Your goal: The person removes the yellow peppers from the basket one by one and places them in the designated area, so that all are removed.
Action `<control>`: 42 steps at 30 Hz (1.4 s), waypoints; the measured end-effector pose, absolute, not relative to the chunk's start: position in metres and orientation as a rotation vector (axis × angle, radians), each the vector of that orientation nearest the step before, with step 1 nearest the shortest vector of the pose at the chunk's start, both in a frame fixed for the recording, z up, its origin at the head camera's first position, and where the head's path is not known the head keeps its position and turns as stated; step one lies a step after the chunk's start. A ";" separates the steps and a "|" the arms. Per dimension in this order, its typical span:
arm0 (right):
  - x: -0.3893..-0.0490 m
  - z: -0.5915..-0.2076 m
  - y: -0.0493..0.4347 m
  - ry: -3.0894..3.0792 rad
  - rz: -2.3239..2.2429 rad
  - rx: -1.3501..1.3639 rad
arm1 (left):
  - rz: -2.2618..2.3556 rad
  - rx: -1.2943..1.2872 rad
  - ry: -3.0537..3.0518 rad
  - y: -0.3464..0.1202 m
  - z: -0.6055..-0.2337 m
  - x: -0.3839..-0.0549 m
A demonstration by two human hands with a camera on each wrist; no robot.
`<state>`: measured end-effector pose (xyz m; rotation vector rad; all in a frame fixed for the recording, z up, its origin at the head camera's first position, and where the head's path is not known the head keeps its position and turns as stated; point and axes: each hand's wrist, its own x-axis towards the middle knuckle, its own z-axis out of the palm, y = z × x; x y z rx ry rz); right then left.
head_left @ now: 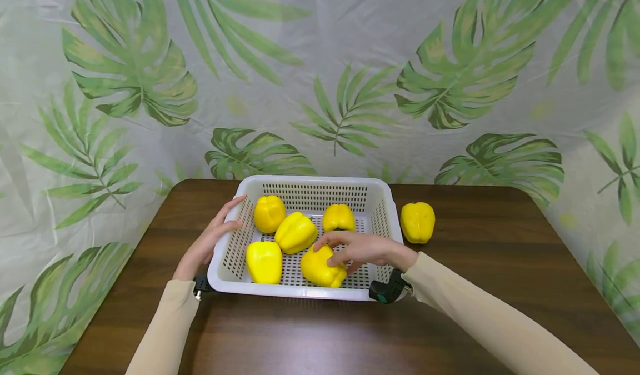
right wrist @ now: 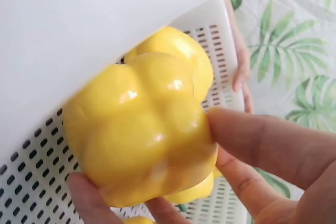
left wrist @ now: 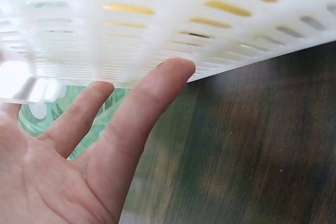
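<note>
No text, label, brand, number or sign can be read in the head view or in either wrist view.

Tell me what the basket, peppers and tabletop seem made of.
Basket: probably molded white plastic with a slight gloss; thin, regularly slotted walls suggest it.
Yellow peppers: smooth and glossy with bright highlights; real flesh or plastic, unclear.
Tabletop: wood or wood-look laminate, slight sheen, streaky dark grain.
</note>
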<state>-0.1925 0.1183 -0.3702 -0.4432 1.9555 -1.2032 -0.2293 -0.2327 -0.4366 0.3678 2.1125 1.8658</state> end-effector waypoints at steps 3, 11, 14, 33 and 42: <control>-0.192 -0.369 0.121 1.970 -1.220 -0.435 | 1.869 0.368 2.113 -0.233 -0.437 -0.230; -0.191 -0.363 0.132 1.979 -1.290 -0.423 | 1.878 0.373 2.098 -0.233 -0.438 -0.230; -0.191 -0.360 0.138 1.970 -1.337 -0.431 | 1.877 0.371 2.101 -0.233 -0.438 -0.230; -0.189 -0.352 0.172 1.998 -1.578 -0.433 | 1.882 0.369 2.097 -0.233 -0.439 -0.228; -0.188 -0.347 0.186 2.038 -1.670 -0.439 | 1.873 0.361 2.114 -0.233 -0.439 -0.229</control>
